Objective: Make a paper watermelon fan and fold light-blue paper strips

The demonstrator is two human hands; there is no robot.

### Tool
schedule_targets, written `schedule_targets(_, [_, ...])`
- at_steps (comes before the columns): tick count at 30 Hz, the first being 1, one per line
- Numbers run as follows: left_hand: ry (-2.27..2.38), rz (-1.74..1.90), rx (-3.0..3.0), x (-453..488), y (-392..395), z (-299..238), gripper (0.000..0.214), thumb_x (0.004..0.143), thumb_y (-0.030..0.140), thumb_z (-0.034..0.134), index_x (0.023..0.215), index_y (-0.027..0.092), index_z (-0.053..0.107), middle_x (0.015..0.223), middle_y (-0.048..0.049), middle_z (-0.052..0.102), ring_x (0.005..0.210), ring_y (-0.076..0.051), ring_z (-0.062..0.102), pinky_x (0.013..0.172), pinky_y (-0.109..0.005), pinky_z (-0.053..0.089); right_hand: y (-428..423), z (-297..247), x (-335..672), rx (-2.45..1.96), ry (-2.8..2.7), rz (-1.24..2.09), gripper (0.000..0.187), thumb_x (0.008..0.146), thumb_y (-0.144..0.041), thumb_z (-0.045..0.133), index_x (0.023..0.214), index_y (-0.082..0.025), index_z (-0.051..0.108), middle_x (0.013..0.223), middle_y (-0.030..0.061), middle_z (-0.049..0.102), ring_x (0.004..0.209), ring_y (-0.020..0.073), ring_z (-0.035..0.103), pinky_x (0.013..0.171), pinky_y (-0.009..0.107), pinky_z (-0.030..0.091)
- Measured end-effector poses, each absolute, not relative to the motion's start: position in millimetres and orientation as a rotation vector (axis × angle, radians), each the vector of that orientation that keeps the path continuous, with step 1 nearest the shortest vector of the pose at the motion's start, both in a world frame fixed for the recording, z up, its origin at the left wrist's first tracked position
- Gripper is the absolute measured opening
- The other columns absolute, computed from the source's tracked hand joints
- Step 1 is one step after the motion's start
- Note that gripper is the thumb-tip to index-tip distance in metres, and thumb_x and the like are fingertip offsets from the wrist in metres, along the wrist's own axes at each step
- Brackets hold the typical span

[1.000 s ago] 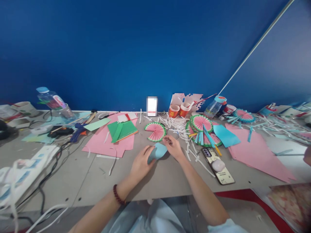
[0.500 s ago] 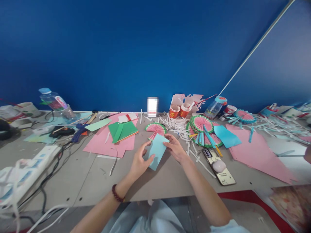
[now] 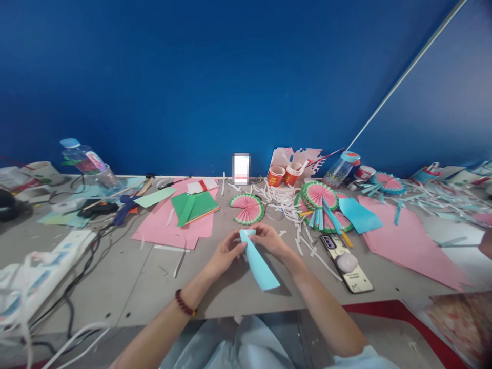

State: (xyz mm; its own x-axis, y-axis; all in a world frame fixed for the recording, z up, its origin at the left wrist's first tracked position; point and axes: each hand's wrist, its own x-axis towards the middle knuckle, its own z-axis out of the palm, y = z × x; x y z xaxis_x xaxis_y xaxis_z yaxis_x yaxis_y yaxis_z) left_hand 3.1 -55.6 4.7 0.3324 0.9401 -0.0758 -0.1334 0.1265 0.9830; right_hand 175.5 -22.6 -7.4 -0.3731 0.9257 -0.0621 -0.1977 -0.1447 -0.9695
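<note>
A light-blue sheet of paper (image 3: 261,266) is held up between both hands above the front of the table, its lower end slanting toward the right. My left hand (image 3: 227,250) pinches its upper left edge with thumb and fingers. On the other side, my right hand (image 3: 269,240) grips the top right edge. The sheet looks narrow, bent lengthwise or turned partly edge-on; I cannot tell which. Just beyond my hands lies a pleated pink paper fan (image 3: 248,209) with a green-and-white rim, fanned out nearly to a full circle.
Green paper (image 3: 202,207) lies on pink sheets (image 3: 154,233) at left. White paper strips (image 3: 282,196), two red paper cups (image 3: 275,177) and more pleated fans (image 3: 320,197) are behind and right. A phone (image 3: 359,279) lies right; a power strip (image 3: 46,271) is at far left.
The blue paper has turned from a broad face to a narrow strip, with its lower end swung right. Both hands have come closer together and slightly nearer to me, uncovering the pink fan.
</note>
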Motion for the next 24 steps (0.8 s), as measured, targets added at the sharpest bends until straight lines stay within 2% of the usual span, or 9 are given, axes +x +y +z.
schedule_targets(4, [0.917,0.995,1.149,2.7,-56.2,9.9,0.05,0.072,0.044,0.066,0.116,0.02,0.056,0.105,-0.007,0.063,0.084,-0.016,0.058,0.064,-0.025,0.047,-23.5,-7.0,173.6,-0.927,-1.29,1.594,0.032,0.064,-0.034,0.076,0.088,-0.019,0.06,0.08,0.0001,0.064,0.071,0.0124,0.059,0.065,0.025,0.046])
schedule_targets(7, [0.928,1.002,1.132,1.4,-56.7,12.4,0.049,0.073,0.042,0.066,0.116,0.02,0.058,0.107,-0.0071,0.063,0.088,-0.017,0.058,0.069,-0.025,0.047,-23.1,-6.2,173.7,-0.942,-1.288,1.55,0.032,0.063,-0.033,0.075,0.088,-0.02,0.059,0.085,-0.0001,0.063,0.071,0.0113,0.058,0.065,0.024,0.046])
schedule_targets(14, [0.969,1.119,1.077,-1.5,-53.8,9.8,0.043,0.066,0.04,0.071,0.102,0.019,0.061,0.098,-0.005,0.063,0.084,-0.017,0.058,0.072,-0.027,0.047,-17.4,-7.4,177.3,-1.035,-1.294,1.484,0.032,0.064,-0.035,0.072,0.088,-0.021,0.057,0.073,-0.0023,0.057,0.057,0.009,0.051,0.05,0.02,0.041])
schedule_targets(17, [0.997,1.091,1.073,-2.7,-53.0,10.6,0.033,0.066,0.039,0.07,0.089,0.017,0.059,0.085,-0.0019,0.061,0.073,-0.013,0.056,0.066,-0.024,0.046,-15.7,-6.1,183.7,-1.117,-1.389,1.368,0.029,0.069,-0.034,0.068,0.091,-0.02,0.058,0.066,-0.0045,0.052,0.051,0.007,0.043,0.048,0.02,0.037])
schedule_targets(20, [1.132,1.157,1.123,-4.9,-51.0,12.1,0.03,0.064,0.037,0.07,0.079,0.018,0.053,0.08,0.0013,0.058,0.065,-0.01,0.052,0.059,-0.022,0.042,-15.9,-3.3,192.2,-1.188,-1.57,1.194,0.026,0.073,-0.03,0.063,0.096,-0.019,0.058,0.07,-0.0039,0.052,0.051,0.0063,0.041,0.05,0.019,0.035])
schedule_targets(24, [1.28,1.187,1.253,-10.3,-44.9,11.0,0.028,0.064,0.037,0.069,0.076,0.019,0.051,0.077,0.0011,0.056,0.071,-0.013,0.054,0.061,-0.022,0.042,-18.6,0.3,199.6,-1.223,-1.758,1.088,0.025,0.076,-0.025,0.057,0.1,-0.019,0.059,0.08,-0.0009,0.057,0.058,0.0086,0.045,0.054,0.021,0.037])
